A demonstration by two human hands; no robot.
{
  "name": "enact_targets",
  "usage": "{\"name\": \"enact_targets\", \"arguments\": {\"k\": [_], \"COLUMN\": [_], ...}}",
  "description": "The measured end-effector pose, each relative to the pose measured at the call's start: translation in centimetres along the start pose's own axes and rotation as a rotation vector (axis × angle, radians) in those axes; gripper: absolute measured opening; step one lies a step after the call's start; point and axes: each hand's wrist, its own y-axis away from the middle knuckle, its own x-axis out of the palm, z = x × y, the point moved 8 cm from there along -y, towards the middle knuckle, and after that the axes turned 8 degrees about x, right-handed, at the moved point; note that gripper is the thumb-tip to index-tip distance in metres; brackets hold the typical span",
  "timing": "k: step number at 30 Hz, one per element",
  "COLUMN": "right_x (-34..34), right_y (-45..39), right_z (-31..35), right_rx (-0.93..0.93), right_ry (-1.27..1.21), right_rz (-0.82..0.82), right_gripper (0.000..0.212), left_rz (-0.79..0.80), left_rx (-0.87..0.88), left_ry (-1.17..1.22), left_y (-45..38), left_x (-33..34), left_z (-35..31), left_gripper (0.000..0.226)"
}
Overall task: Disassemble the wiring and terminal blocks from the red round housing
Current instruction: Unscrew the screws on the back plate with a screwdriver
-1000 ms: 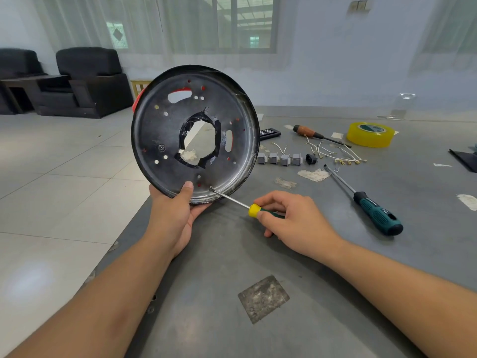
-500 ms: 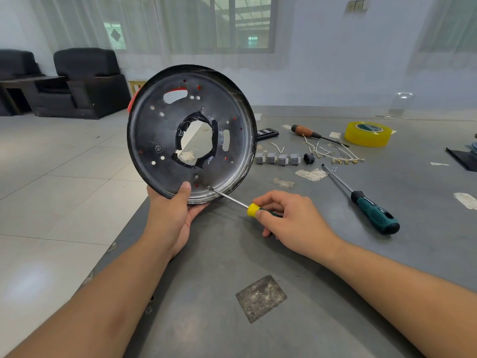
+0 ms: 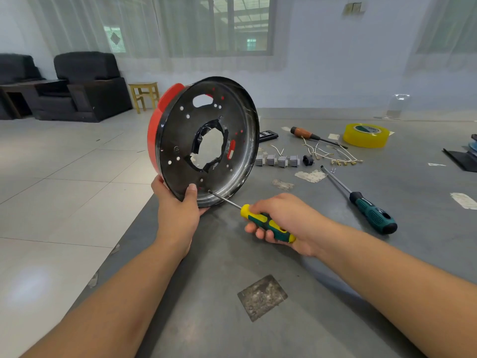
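Observation:
My left hand [image 3: 178, 205] grips the bottom rim of the red round housing [image 3: 157, 130], which stands on edge on the grey table [image 3: 258, 254], its dark metal inner plate [image 3: 180, 140] with a large centre hole facing me. My right hand [image 3: 281, 218] holds a yellow-green screwdriver [image 3: 268, 224]; the tip sits in a hole low on the plate, beside my left thumb. Behind the housing lie several grey terminal blocks [image 3: 277, 160] in a row, a small black part [image 3: 308, 159] and a bundle of white wires [image 3: 327, 152].
A teal-handled screwdriver [image 3: 371, 214] lies to the right, a wooden-handled one [image 3: 304, 133] farther back. A yellow tape roll [image 3: 366, 135] and a black remote [image 3: 267, 135] sit behind. Dark plates [image 3: 462, 158] lie at the right edge. The table's left edge drops to tiled floor.
The housing has turned so its red outer shell shows on the left. My right hand has rolled over, exposing more of the screwdriver handle. The tip stays in the same hole.

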Motion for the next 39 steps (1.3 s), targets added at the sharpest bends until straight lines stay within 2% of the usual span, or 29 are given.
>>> {"name": "enact_targets", "arguments": {"k": [2,4,5,7,9,10,12,13,16,18,20,24,27,33,35,37,39], "right_x": [-0.3,-0.2,0.2,2.3,3.5,3.3,2.4,1.9,0.7,0.0,-1.2,-3.5,-3.9,-3.0,-2.6,-2.3,-2.3], "right_y": [0.2,1.0,1.7,3.9,5.3,5.4,4.9,4.7,4.1,3.7,2.8,1.6,1.4,1.6,1.9,2.4,3.3], "right_z": [1.3,2.7,3.3,3.9,4.1,4.3,4.7,4.9,5.0,5.4,5.5,4.7,3.8,3.1,3.4,3.7,4.0], "right_rx": [-0.178,-0.405,-0.542,-0.880,-1.054,-1.054,-1.020,-0.966,-0.882,-0.830,-0.740,-0.496,-0.471,-0.562,-0.638,-0.717,-0.770], "right_ry": [0.284,0.704,0.954,1.457,1.668,1.663,1.587,1.522,1.305,1.108,0.838,0.105,-0.216,-0.444,-0.453,-0.354,-0.101], "right_rz": [-0.122,-0.312,-0.434,-0.685,-0.791,-0.804,-0.791,-0.786,-0.747,-0.669,-0.581,-0.382,-0.292,-0.178,-0.134,-0.166,-0.296], "right_gripper": [0.029,0.032,0.030,0.011,0.033,0.037,0.028,0.023,0.025,0.023,0.017,0.012,0.006,0.027,0.023,0.017,0.026], "left_rz": [-0.009,-0.003,0.002,0.000,-0.014,-0.020,-0.023,-0.024,-0.035,-0.037,-0.039,-0.067,-0.082,-0.089,-0.091,-0.096,-0.105], "left_rx": [0.003,0.015,0.018,0.013,-0.013,-0.023,-0.026,-0.026,-0.030,-0.030,-0.033,-0.059,-0.071,-0.076,-0.082,-0.086,-0.088], "left_ry": [0.007,-0.002,-0.010,-0.011,0.001,0.003,-0.003,-0.004,-0.002,-0.004,-0.011,-0.009,-0.007,-0.013,-0.009,-0.009,-0.015], "left_y": [-0.1,-0.1,0.0,0.0,-0.1,0.0,0.0,0.0,-0.2,-0.3,-0.4,-0.5,-0.6,-0.6,-0.6,-0.7,-0.7], "left_x": [0.0,0.0,0.0,0.0,-0.1,-0.1,-0.2,-0.2,-0.4,-0.5,-0.5,-0.6,-0.7,-0.8,-0.8,-0.8,-0.9], "left_z": [0.1,0.0,0.0,0.1,0.4,0.5,0.5,0.5,0.8,0.9,0.9,1.0,1.1,1.0,1.1,1.1,1.1], "left_gripper": [0.046,0.047,0.048,0.047,0.044,0.043,0.045,0.047,0.047,0.046,0.045,0.041,0.041,0.040,0.040,0.040,0.040]}}
